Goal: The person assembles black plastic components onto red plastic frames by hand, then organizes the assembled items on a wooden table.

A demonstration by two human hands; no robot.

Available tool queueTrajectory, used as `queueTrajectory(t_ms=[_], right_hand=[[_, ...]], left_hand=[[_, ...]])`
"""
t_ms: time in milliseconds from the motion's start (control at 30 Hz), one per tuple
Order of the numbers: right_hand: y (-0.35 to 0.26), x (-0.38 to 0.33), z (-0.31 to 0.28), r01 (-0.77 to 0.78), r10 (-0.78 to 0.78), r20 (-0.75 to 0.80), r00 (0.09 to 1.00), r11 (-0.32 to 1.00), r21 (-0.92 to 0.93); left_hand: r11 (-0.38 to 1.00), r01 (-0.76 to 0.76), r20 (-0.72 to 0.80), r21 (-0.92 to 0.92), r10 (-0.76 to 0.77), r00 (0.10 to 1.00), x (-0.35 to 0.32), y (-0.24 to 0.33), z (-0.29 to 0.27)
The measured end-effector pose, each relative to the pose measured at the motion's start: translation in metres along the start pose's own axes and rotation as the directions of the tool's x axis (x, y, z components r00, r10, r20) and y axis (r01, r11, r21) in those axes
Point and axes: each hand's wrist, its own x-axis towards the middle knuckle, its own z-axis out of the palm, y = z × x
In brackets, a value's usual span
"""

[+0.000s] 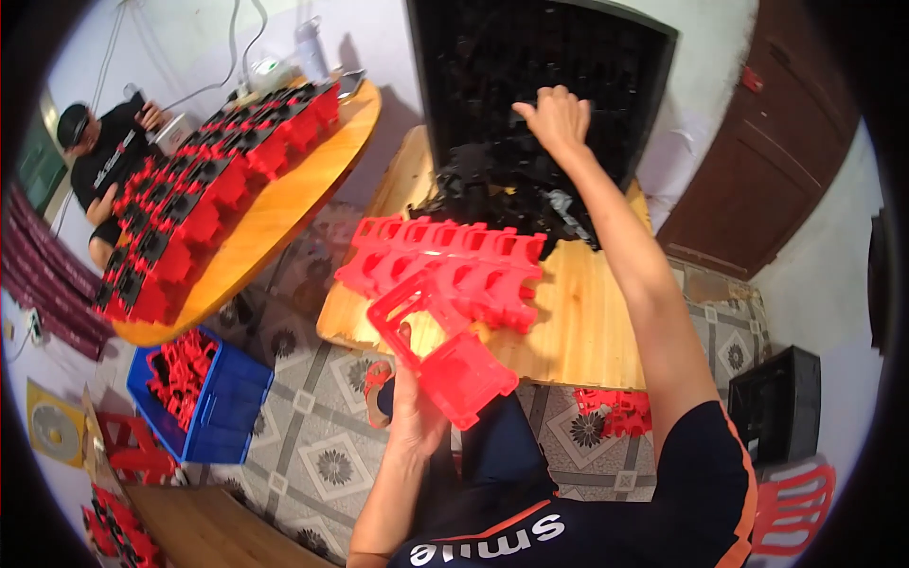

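My left hand (417, 412) grips a red plastic frame (466, 379), made of an open square ring joined to a flat square panel. It is held tilted in front of the table's near edge. Just beyond it, a row of joined red plastic holders (445, 270) lies on the wooden table. My right hand (559, 121) is reached out over a large black bin (653, 104), its fingers curled and its thumb out to the left. Whatever the fingers may hold is hidden. Small black plastic parts (473, 204) fill the bin and spill from its near side.
On the left, an oval table (350, 156) bears rows of red-and-black assemblies (204, 189), with a seated person (109, 161) behind it. A blue crate (227, 402) of red parts stands on the floor. A black crate (776, 402) and red stool (795, 506) are at right.
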Motion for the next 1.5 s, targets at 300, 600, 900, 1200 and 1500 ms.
queueTrajectory(t_ms=[300, 600, 900, 1200, 1500], right_hand=[[0.035, 0.017, -0.035, -0.171, 0.129, 0.286, 0.950, 0.977, 0.130], [-0.087, -0.161, -0.197, 0.186, -0.490, -0.055, 0.870, 0.223, 0.957], [-0.145, -0.215, -0.242, 0.398, -0.614, -0.192, 0.765, 0.217, 0.891], [-0.154, -0.225, -0.242, 0.424, -0.643, -0.191, 0.742, 0.229, 0.876], [-0.162, -0.232, -0.224, 0.234, -0.439, -0.122, 0.890, 0.210, 0.949]], left_hand=[[0.996, -0.084, -0.157, -0.007, 0.082, 0.984, 0.012, 0.046, -0.025], [0.993, -0.043, -0.073, 0.109, 0.051, 0.996, -0.009, 0.063, -0.047], [0.991, -0.040, -0.041, 0.126, 0.046, 0.998, -0.027, 0.070, -0.059], [0.974, -0.085, -0.006, 0.212, 0.089, 0.996, -0.033, 0.076, -0.051], [0.957, -0.105, -0.046, 0.269, 0.122, 0.991, -0.041, 0.075, -0.048]])
